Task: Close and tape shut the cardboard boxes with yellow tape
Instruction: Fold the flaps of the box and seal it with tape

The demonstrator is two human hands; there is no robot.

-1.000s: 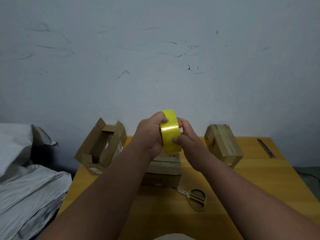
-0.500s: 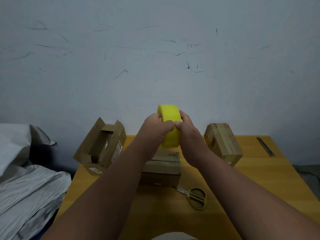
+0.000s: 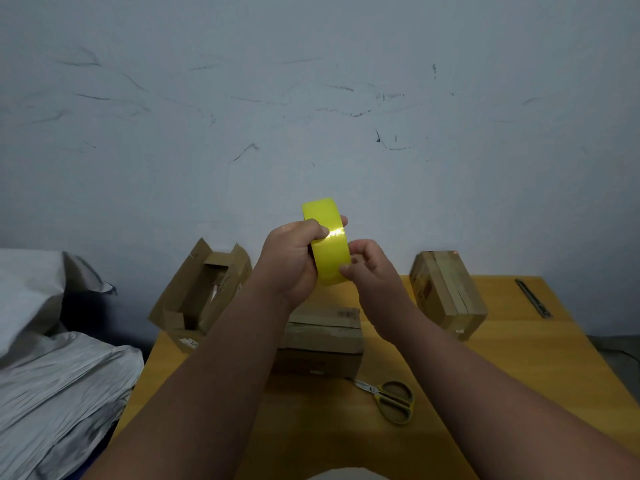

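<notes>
My left hand (image 3: pixel 289 261) grips the yellow tape roll (image 3: pixel 327 249) up high. My right hand (image 3: pixel 367 268) pinches its front. The closed box (image 3: pixel 323 336) sits straight below.

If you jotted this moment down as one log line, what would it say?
left hand: grips yellow tape roll | right hand: picks at roll's face | middle box: closed, no yellow tape | scissors: on table

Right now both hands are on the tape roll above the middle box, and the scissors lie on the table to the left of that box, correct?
Not quite. In the head view the scissors lie on the table to the right of the middle box, not left. Both the left hand and right hand do hold the tape roll.
</notes>
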